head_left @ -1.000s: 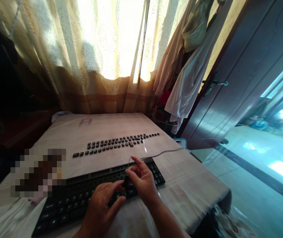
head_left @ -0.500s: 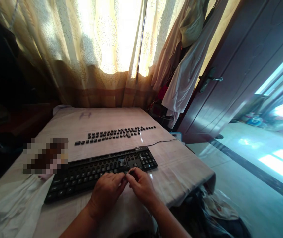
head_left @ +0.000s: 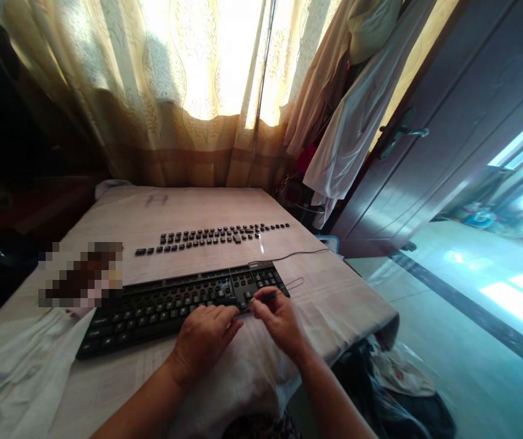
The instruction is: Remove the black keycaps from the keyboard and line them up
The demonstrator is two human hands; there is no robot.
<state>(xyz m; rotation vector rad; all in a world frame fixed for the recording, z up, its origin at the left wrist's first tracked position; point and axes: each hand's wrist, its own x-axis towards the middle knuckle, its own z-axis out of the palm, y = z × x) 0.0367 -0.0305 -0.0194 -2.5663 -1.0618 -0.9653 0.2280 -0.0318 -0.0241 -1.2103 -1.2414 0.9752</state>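
A black keyboard (head_left: 151, 314) lies at an angle on the cloth-covered table. Its lower left keys carry caps, while the upper rows look bare. My left hand (head_left: 209, 332) rests at the keyboard's front edge, fingers curled and pressed together; what they grip is hidden. Close beside it, my right hand (head_left: 279, 317) pinches a keycap puller (head_left: 295, 283) with a dark handle and a thin wire loop. The loop sticks out to the right, above the number pad. Behind the keyboard, loose black keycaps (head_left: 197, 238) are laid out in rows.
The keyboard's cable (head_left: 300, 252) runs right across the tablecloth (head_left: 325, 305). A white cloth (head_left: 23, 360) and a blurred-out item (head_left: 82, 274) lie at the left. Beyond the table hang a curtain (head_left: 174, 134) and clothes (head_left: 348, 140) near a door (head_left: 426, 122). Bags (head_left: 398, 372) sit below the right edge.
My hands have moved slightly apart; the right one went up and to the right. The puller's wire loop now shows beyond the right fingers. The view has shifted slightly.
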